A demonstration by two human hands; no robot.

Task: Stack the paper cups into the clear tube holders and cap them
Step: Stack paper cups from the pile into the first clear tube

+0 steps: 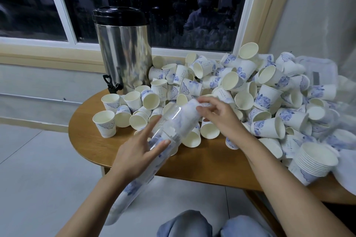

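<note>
While the round wooden surface [192, 167] carries a heap of white blue-printed paper cups [240, 86], the clear plastic tube holder [173, 121] (part-filled) is held above its near edge, long axis slanting from low-left by the body up-right toward the heap. Mid-tube the left hand [134, 152] wraps it, fingers spread; the right hand [219, 115], nearer the heap, curls fingertips round the upper mouth, likely the loading end.

Bare tabletop [202, 161] nearside (cup heap [240, 82] beyond)

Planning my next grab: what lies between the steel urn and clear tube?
Head view: loose paper cups, some upright, some tipped, crowd the table between the steel urn and clear tube.
</note>
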